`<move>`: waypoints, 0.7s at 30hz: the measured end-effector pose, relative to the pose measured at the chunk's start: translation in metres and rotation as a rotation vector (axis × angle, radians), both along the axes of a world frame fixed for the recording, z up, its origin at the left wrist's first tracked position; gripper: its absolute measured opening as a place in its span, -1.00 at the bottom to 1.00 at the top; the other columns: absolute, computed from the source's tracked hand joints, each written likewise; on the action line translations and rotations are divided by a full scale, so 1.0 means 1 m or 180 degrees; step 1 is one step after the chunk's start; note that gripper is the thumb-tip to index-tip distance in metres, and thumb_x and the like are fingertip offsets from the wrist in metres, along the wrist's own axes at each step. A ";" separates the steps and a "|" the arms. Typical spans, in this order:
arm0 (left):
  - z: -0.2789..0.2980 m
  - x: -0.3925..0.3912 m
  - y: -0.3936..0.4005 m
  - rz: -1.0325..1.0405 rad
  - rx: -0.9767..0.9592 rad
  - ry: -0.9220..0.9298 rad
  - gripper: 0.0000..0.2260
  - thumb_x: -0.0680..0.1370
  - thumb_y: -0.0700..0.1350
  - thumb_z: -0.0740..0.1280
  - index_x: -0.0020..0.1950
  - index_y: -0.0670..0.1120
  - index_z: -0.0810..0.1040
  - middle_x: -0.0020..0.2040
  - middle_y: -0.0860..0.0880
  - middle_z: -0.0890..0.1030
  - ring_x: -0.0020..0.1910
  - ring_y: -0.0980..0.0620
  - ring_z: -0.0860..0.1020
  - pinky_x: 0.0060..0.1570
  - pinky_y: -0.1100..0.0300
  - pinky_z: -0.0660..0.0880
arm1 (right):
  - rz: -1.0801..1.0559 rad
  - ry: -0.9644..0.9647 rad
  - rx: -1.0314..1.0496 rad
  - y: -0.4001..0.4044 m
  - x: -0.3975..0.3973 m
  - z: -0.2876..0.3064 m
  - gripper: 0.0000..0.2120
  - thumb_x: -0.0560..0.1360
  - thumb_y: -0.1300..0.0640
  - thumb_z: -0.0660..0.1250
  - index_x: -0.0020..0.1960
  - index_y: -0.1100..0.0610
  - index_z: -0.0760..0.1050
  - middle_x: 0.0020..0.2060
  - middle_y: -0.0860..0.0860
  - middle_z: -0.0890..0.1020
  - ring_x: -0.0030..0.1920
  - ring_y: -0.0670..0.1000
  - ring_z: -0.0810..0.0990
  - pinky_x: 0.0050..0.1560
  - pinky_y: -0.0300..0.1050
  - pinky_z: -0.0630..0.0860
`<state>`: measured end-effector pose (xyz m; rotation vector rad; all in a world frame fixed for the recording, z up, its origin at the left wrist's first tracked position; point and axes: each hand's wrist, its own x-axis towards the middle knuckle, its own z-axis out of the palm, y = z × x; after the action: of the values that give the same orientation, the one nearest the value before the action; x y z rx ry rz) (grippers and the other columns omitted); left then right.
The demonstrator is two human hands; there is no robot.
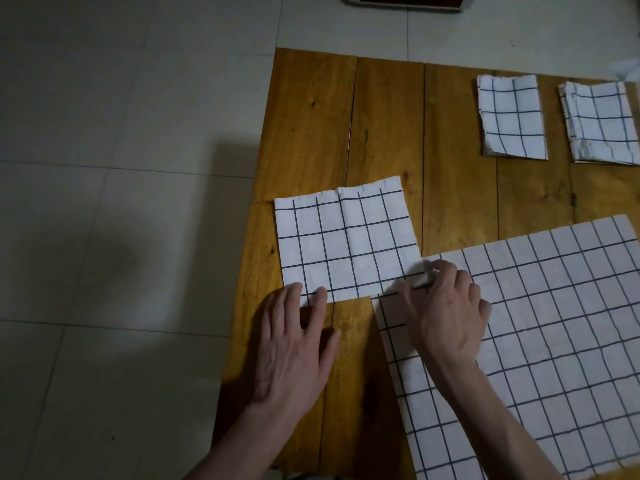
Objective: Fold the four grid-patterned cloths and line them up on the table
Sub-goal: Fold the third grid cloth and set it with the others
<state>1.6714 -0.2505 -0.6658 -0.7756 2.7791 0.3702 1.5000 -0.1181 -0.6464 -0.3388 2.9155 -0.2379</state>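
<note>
On the wooden table point(388, 140), the half-folded cloth point(346, 242) is pressed flat at its near edge by the left hand point(294, 344), fingers straight; its near-right corner is pinched by the right hand point(446, 313). Another fold seems called for next.

Both bare forearms reached forward from the lower edge of the view. The left hand point(294, 344) lay flat, palm down, fingers straight and slightly spread, fingertips pointing away from the body. The right hand point(446, 306) sat just beside it, knuckles raised, its fingers point(450, 268) curled downward and the thumb drawn in toward them in a pinch.
</note>
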 end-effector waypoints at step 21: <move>-0.002 0.004 0.014 -0.0059 -0.0245 0.0169 -0.41 0.72 0.23 -0.02 0.66 -0.04 0.30 0.53 -0.28 0.43 0.53 -0.26 0.39 0.52 -0.29 0.27 | -0.0645 -0.0911 -0.2458 -0.012 -0.001 0.018 -0.71 0.62 0.12 0.38 0.33 0.03 0.50 -0.07 -0.03 0.68 -0.07 -0.11 0.67 -0.08 -0.14 0.63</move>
<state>1.6750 -0.2362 -0.6681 -0.7676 2.8631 0.2859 1.4991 -0.1304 -0.6280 -0.0939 2.4517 -1.3254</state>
